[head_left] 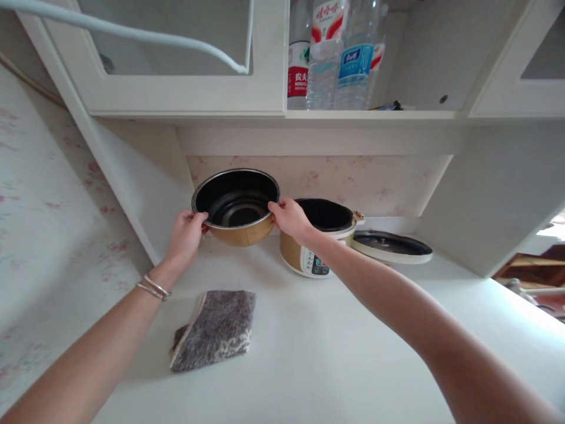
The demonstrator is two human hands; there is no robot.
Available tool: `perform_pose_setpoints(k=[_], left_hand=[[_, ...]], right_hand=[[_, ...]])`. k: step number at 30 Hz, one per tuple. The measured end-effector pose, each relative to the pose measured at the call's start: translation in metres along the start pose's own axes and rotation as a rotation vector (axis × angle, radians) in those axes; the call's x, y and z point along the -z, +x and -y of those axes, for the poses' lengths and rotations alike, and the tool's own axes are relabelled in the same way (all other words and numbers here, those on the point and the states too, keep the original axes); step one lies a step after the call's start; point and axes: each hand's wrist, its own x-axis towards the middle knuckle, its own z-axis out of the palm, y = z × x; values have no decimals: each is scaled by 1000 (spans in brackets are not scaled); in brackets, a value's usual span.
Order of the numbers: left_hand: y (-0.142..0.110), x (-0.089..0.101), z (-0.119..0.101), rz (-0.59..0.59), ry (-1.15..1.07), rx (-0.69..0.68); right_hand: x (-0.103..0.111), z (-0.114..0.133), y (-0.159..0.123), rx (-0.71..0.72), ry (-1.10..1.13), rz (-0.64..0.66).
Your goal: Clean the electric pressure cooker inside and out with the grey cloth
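Observation:
A gold inner pot [241, 235] with a black inside is held in the air, its mouth tipped toward me. My left hand [186, 235] pinches its rim on the left, thumb over the edge. On the right side of the same rim, my right hand [289, 218] grips with the thumb on top. Just right of the pot stands a gold and white rice cooker [291, 253], its dark top open and its front partly hidden by my right forearm. The cooker's lid [392, 244] lies tilted back on the cooker's right side. Nothing visible is inside the pot.
A folded grey-brown cloth [216, 330] lies on the white counter [304, 353] in front of my left hand. Above runs a cabinet shelf [371, 115] holding several plastic bottles [326, 65]. A white rod or cable [145, 36] crosses the upper left.

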Motion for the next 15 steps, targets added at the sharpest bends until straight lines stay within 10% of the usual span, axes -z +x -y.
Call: perform_pose_setpoints(k=[15], left_hand=[[-32,43,118,-44,132,253]], right_hand=[[-89,-75,-29,-247,-66,226]])
